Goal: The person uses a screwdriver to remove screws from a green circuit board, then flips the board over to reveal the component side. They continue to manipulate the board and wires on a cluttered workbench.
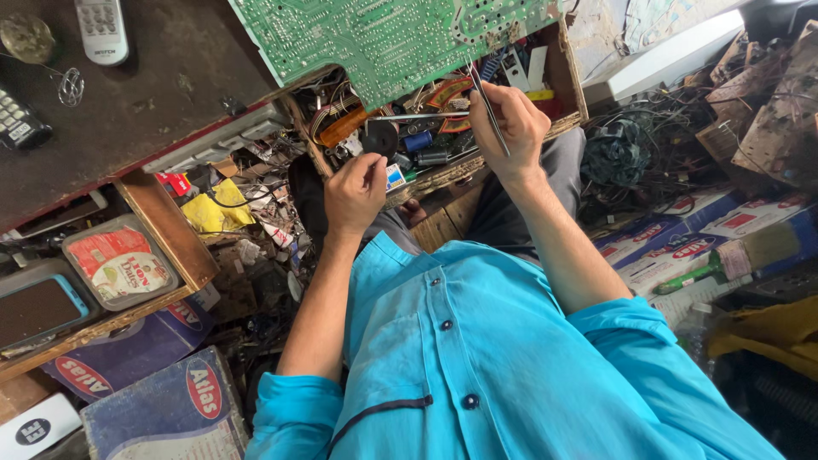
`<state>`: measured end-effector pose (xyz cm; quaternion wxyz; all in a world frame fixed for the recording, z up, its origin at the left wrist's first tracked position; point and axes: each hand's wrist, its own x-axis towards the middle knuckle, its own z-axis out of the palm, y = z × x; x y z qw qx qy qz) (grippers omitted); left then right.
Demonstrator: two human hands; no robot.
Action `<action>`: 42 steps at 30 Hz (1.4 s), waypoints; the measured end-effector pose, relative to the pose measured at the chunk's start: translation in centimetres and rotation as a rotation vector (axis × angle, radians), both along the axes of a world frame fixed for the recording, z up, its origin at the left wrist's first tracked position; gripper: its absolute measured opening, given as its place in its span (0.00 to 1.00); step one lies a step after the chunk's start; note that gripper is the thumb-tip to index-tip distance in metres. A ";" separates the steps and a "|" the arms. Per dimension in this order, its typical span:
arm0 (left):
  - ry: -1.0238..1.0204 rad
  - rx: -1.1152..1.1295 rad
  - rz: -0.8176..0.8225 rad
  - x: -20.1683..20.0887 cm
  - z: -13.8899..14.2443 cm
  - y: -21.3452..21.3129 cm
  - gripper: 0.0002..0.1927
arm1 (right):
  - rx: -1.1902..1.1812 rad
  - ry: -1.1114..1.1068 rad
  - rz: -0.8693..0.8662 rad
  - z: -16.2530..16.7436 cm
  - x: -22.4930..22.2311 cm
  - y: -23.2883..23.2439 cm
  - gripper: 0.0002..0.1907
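Here my right hand (pixel 511 128) pinched a pair of slim metal tweezers (pixel 487 106), their tips up against the lower edge of the green circuit board (pixel 383 34). My left hand (pixel 356 192) was clenched around a tool whose thin metal shaft (pixel 417 116) ran across toward the tweezers; its handle was hidden in my fist. Both hands hovered over an open wooden drawer (pixel 567 64) crammed with wires and small parts. Farther left, a remote control (pixel 102 30) lay on the dark worktop (pixel 162 94).
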<state>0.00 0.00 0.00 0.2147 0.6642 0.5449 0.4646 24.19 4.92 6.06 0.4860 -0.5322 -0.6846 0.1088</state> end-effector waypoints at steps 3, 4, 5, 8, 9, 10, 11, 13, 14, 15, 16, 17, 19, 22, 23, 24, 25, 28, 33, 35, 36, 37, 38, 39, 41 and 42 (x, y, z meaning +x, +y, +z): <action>0.003 0.007 0.001 0.0 0.0 -0.1 0.04 | 0.030 -0.021 -0.002 0.1 0.0 0.1 0.06; 0.003 0.011 0.002 0.1 0.0 0.0 0.04 | 0.028 -0.015 0.004 0.1 0.0 0.1 0.06; 0.002 0.015 0.002 0.1 0.0 0.0 0.04 | 0.025 -0.010 0.010 0.2 0.1 0.1 0.06; 0.004 0.021 0.010 0.1 0.1 -0.1 0.03 | 0.024 0.003 0.034 0.2 0.1 0.1 0.06; 0.006 0.022 0.014 0.2 0.1 0.0 0.03 | 0.025 0.008 0.043 0.3 0.2 0.2 0.06; 0.005 0.028 0.012 0.2 0.1 0.0 0.04 | 0.020 0.001 0.049 0.4 0.3 0.2 0.06; 0.004 0.033 0.010 0.2 0.2 0.0 0.04 | 0.015 -0.006 0.054 0.5 0.4 0.1 0.06; 0.003 0.035 0.008 0.2 0.3 0.2 0.04 | 0.019 -0.019 0.070 0.7 0.5 0.3 0.06; 0.002 0.028 0.009 0.2 0.3 0.2 0.04 | 0.024 -0.025 0.080 0.8 0.5 0.3 0.07; 0.001 0.022 0.009 0.1 0.2 0.1 0.04 | 0.029 -0.031 0.090 0.9 0.6 0.3 0.07; 0.003 0.023 0.012 0.1 0.2 0.0 0.04 | 0.046 -0.049 0.090 1.0 0.5 0.3 0.07; 0.005 0.026 0.016 0.1 0.0 0.0 0.04 | 0.063 -0.066 0.090 1.0 0.5 0.5 0.07; 0.000 0.024 0.016 0.1 -0.5 0.0 0.04 | 0.078 -0.086 0.091 1.0 0.6 0.5 0.08; -0.011 -0.018 0.012 0.2 -1.4 -0.8 0.04 | 0.023 -0.091 0.081 1.3 1.1 -0.4 0.08; 0.001 -0.027 0.020 0.3 -1.4 -1.2 0.04 | 0.001 -0.085 0.075 1.6 1.2 -0.8 0.09; 0.018 -0.004 0.040 0.2 -1.2 -0.4 0.04 | 0.132 -0.134 0.085 2.1 1.0 -0.7 0.09; 0.084 -0.086 0.039 0.2 -0.9 0.1 0.07 | 0.287 -0.177 0.101 2.5 0.8 -0.1 0.10; -0.013 0.034 0.020 0.4 -0.4 0.4 0.03 | 0.220 -0.037 0.078 3.3 -0.2 -0.2 0.08; -0.026 0.023 0.039 0.6 -1.6 0.5 0.04 | 0.160 0.070 -0.038 3.1 0.2 -0.3 0.09; -0.041 0.024 0.043 0.8 -2.3 0.4 0.04 | 0.166 0.050 -0.056 2.9 0.7 -0.6 0.08; -0.046 0.027 0.043 0.7 -2.4 0.5 0.03 | 0.170 0.043 -0.068 2.8 0.9 -0.7 0.08; -0.055 0.025 0.051 0.7 -2.4 0.8 0.04 | 0.175 0.063 -0.060 2.9 1.1 -0.7 0.08; -0.064 0.014 0.057 0.6 -2.1 0.7 0.04 | 0.171 0.081 -0.053 3.0 1.2 -0.8 0.08; -0.074 -0.002 0.062 0.7 -1.6 0.7 0.04 | 0.163 0.099 -0.047 3.1 1.3 -1.0 0.08; -0.135 0.051 0.062 0.9 0.5 0.8 0.03 | 0.164 0.095 -0.060 3.4 1.5 -1.3 0.07; -0.165 0.074 0.058 1.0 2.1 1.0 0.03 | 0.162 0.093 -0.071 3.5 1.7 -1.6 0.07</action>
